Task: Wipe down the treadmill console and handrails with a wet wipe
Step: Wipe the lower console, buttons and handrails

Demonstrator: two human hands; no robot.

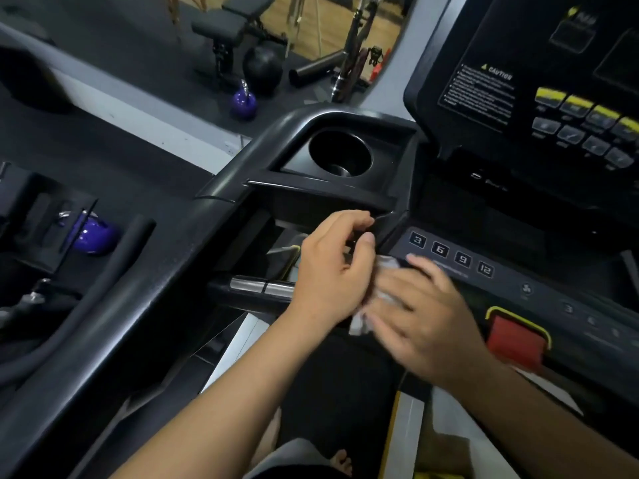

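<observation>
High on the treadmill console (518, 150), a caution label (484, 95) with a small yellow triangle and the white word CAUTION; small lines under it, too blurry to read. Lower down, on the flat black strip, four number buttons (449, 255) marked 3, 6, 9 and 12, side by side. Further right, a little fan sign (526, 289), then more numbers, too dim to read. Close by, a red stop tab (515, 340) with a yellow edge. At the near left corner of that strip, the wet wipe (387, 271), crumpled and grey-white, between both hands. On its left, the left hand (328, 274), fingers curled, thumb up by the console corner; hard to tell whether gripping the wipe or only touching it. On top of the wipe, the right hand (428, 323), blurry, fingers laid out fairly straight, pressing it down, fingertips just below the 3 button. Behind the hands, a round cup holder (340, 157). Off to the left, the long black handrail (138, 305).
</observation>
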